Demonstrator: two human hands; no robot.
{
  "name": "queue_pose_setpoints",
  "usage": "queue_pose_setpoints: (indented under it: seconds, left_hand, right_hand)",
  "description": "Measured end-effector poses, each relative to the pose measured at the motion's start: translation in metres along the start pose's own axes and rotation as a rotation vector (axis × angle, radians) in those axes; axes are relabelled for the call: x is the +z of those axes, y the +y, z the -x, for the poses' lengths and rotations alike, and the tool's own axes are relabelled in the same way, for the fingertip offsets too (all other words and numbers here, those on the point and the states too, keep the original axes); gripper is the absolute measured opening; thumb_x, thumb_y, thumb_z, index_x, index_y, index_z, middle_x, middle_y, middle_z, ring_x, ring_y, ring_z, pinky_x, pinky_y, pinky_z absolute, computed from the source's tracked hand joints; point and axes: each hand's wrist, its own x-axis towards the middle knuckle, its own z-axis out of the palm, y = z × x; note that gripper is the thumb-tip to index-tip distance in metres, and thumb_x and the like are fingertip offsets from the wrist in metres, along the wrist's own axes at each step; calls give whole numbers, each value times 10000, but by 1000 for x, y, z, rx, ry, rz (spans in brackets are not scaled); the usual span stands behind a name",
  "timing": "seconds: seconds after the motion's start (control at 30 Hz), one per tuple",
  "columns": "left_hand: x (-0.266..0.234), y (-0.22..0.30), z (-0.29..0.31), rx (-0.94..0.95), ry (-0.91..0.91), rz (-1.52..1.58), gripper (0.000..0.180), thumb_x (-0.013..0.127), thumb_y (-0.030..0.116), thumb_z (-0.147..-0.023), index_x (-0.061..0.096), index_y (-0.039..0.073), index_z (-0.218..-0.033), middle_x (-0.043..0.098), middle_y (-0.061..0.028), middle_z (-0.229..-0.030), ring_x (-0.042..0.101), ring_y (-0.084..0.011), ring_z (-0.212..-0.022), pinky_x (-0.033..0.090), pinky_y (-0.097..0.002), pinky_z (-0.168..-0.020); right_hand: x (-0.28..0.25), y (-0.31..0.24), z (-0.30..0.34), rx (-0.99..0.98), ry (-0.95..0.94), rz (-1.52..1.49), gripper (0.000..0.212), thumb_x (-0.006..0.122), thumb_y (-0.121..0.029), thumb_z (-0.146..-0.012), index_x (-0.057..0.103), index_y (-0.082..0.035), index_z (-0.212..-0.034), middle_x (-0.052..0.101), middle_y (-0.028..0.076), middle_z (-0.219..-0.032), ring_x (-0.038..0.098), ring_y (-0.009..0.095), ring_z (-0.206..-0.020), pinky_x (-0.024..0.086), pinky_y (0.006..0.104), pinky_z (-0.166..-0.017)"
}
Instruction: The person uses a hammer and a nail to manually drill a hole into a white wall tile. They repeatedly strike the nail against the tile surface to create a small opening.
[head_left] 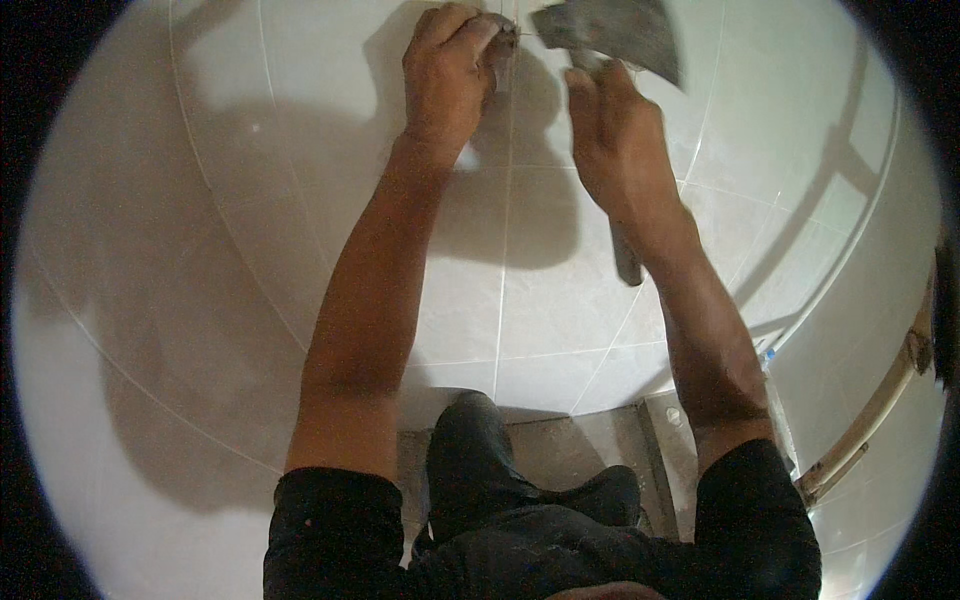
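Note:
My right hand is wrapped round the short handle of a hatchet with a broad, grey, slightly blurred blade. The blade's wide edge faces right, and its blunt end points left toward my other hand. Below my right fist the lower end of the handle sticks out. My left hand is closed, fingers pinched, close to the tiled wall. A small dark, metal-looking piece shows at its fingertips; its kind is hard to make out. A narrow gap separates the hatchet from this piece.
Pale tiles with light grout lines surround me. A wooden pole leans at the right. Beneath me, a grey board-like surface lies by my dark-trousered legs. Shadows of my arms fall across the tiles.

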Motion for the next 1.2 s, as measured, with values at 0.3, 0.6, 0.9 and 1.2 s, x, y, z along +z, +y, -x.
queue_pose_setpoints:
  seconds: [0.3,0.6,0.9,1.2]
  left_hand:
    - [-54,23,0,158,104,-498,31,757,56,-896,745,30,-909,727,-66,-831,660,-152,-712,528,-301,-678]
    - [-73,117,340,-1538,72,-115,97,681,86,-936,640,15,-987,667,-87,-944,640,-208,-864,536,-378,-783]
    - [-78,235,444,-2073,237,262,227,582,41,-1026,579,-38,-1238,686,-136,-939,693,-237,-802,582,-358,-673]
    - [-135,165,341,-1458,44,-48,260,577,18,-939,598,-66,-1185,675,-220,-1096,691,-302,-975,592,-413,-840]
  right_hand:
    - [-56,18,198,601,-287,-361,300,449,-295,-1111,508,-32,-979,498,4,-641,462,99,-496,385,314,-412]
    - [-93,84,479,866,-851,-38,312,571,-243,-1012,638,26,-1157,652,325,-1053,636,501,-1002,505,550,-863]
    - [-126,53,535,1036,-1183,28,467,493,-332,-1044,539,42,-1320,593,324,-1266,593,474,-1174,473,551,-983]
    - [-86,16,495,1079,-1248,77,395,513,-320,-1052,551,19,-1251,652,303,-1160,630,477,-1118,508,567,-940]
